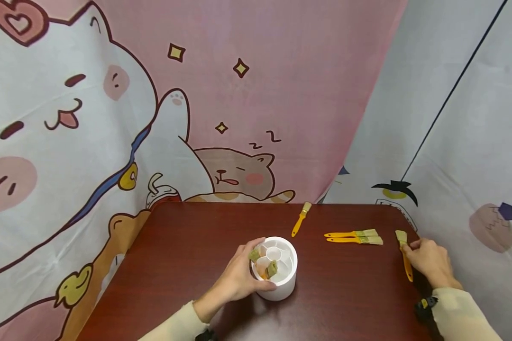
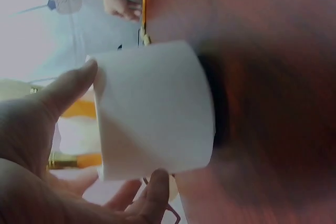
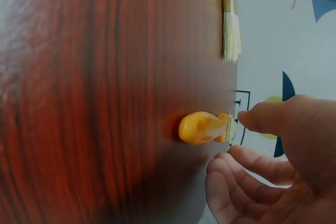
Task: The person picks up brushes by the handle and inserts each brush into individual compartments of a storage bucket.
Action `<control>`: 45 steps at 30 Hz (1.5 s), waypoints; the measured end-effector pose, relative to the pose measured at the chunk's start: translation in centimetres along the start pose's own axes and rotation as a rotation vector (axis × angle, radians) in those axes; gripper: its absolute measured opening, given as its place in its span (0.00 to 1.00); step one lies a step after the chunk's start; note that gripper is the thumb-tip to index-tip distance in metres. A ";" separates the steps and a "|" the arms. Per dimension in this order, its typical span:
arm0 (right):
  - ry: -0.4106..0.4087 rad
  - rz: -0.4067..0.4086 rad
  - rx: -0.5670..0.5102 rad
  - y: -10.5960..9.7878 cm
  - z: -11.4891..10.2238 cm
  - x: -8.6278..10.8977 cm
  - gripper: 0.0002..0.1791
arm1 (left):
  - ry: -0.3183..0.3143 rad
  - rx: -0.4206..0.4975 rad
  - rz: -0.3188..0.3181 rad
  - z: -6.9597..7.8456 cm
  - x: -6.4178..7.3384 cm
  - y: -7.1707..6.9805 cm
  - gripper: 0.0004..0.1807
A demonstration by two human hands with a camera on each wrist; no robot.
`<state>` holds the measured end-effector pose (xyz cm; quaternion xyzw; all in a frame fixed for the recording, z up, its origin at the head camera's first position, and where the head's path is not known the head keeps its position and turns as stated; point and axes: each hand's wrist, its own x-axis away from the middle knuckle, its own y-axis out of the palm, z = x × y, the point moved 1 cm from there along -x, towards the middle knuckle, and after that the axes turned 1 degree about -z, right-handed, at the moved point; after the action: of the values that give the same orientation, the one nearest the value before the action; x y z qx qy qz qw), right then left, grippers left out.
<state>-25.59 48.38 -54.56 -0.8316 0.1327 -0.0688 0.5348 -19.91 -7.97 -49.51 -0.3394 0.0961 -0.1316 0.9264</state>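
My left hand (image 1: pixel 239 277) grips a round white divided holder (image 1: pixel 287 279) at its rim, near the table's middle. Inside the holder are two yellow-handled paintbrushes (image 1: pixel 271 269), bristles up. The left wrist view shows the holder's smooth side (image 2: pixel 152 111) between thumb and fingers. At the table's right edge my right hand (image 1: pixel 430 260) is beside another paintbrush (image 1: pixel 407 267) with pale bristles. In the right wrist view the thumb and fingers stand apart, close around the metal collar of that paintbrush (image 3: pixel 202 128); its handle end faces the camera.
Two paintbrushes (image 1: pixel 345 240) lie side by side on the dark red-brown table (image 1: pixel 187 246), left of my right hand. Another single paintbrush (image 1: pixel 299 224) lies at the back edge. A printed cloth (image 1: pixel 315 94) with cartoon animals hangs behind the table and along its right side.
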 end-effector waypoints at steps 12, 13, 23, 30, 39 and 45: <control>0.038 -0.022 -0.016 0.8 0.5 -1.2 0.29 | 0.043 0.074 -0.156 -0.8 -1.2 -1.6 0.64; 0.037 -0.021 -0.019 0.8 0.4 -1.3 0.29 | 0.048 0.083 -0.162 -0.8 -1.3 -1.6 0.64; 0.071 -0.022 -0.042 0.8 -0.1 -1.5 0.25 | 0.074 0.103 -0.198 -1.1 -1.5 -2.0 0.64; 0.090 0.008 -0.067 1.0 -0.2 -1.6 0.23 | 0.076 0.102 -0.203 -1.0 -1.4 -2.2 0.63; 0.082 0.056 -0.059 0.8 -0.5 -1.1 0.23 | 0.079 0.085 -0.206 -1.0 -1.4 -2.3 0.62; 0.043 0.092 -0.058 0.1 -1.1 -0.7 0.25 | 0.069 0.074 -0.198 -0.9 -1.5 -2.2 0.63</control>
<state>-26.56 47.54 -54.19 -0.8382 0.1842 -0.0580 0.5100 -21.95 -9.66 -48.66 -0.3081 0.0892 -0.2377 0.9169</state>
